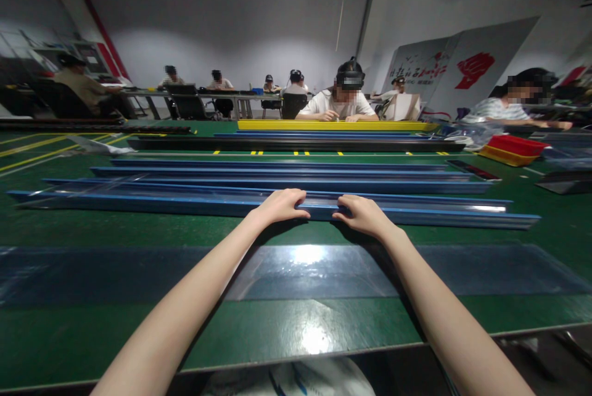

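Observation:
A long blue channel-shaped strip (176, 203) lies crosswise on the green table, its open side facing up. My left hand (283, 205) closes around the strip near its middle, fingers over the far edge and thumb on the near side. A short gap to the right, my right hand (361, 212) grips the same strip in the same way. Between my forearms and out to both sides, a clear plastic sheet (481, 269) lies flat on the table, reflecting the lamp light.
More blue strips (393, 186) lie parallel behind, then a black strip (296, 144) and a yellow strip (324, 126). A red bin (520, 146) and a dark flat phone-like object (474, 169) are on the right. A co-worker (340, 103) sits opposite; others sit beyond.

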Action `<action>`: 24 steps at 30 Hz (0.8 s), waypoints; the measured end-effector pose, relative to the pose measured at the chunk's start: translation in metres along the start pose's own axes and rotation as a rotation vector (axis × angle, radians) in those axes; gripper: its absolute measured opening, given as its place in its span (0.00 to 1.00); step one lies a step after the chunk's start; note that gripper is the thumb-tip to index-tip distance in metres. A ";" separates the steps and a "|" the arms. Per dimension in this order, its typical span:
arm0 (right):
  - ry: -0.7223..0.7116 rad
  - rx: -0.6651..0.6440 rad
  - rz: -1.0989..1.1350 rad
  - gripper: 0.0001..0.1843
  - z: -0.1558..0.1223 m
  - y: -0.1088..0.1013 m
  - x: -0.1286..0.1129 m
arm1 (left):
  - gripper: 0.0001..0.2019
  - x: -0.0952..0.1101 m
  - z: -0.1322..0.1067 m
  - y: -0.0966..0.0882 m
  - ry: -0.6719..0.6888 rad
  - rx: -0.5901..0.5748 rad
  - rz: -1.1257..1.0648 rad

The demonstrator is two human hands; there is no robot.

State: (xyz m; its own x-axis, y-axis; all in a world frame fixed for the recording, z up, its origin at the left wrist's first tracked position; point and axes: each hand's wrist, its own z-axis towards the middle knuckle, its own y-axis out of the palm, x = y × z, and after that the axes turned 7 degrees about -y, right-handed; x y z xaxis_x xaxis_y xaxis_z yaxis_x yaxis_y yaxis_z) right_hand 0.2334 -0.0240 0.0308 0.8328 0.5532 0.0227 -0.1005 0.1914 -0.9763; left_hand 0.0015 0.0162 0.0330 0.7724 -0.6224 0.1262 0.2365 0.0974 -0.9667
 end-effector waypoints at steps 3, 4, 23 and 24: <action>-0.016 0.031 0.005 0.10 -0.001 0.000 0.000 | 0.15 0.000 0.000 0.000 0.003 -0.004 0.007; -0.020 0.043 0.004 0.10 -0.001 0.000 0.000 | 0.15 0.000 0.000 0.001 0.005 -0.006 0.009; -0.020 0.066 0.001 0.08 0.000 -0.001 0.001 | 0.15 -0.001 0.000 0.001 0.008 -0.019 0.018; -0.020 0.064 -0.002 0.08 0.000 -0.001 0.000 | 0.15 -0.001 0.000 0.001 0.006 -0.024 0.021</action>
State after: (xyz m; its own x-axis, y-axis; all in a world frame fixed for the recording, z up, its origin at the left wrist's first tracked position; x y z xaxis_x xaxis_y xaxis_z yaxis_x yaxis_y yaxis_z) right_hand 0.2334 -0.0244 0.0321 0.8223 0.5683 0.0299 -0.1335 0.2438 -0.9606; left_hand 0.0011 0.0170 0.0321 0.7737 -0.6248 0.1051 0.2066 0.0919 -0.9741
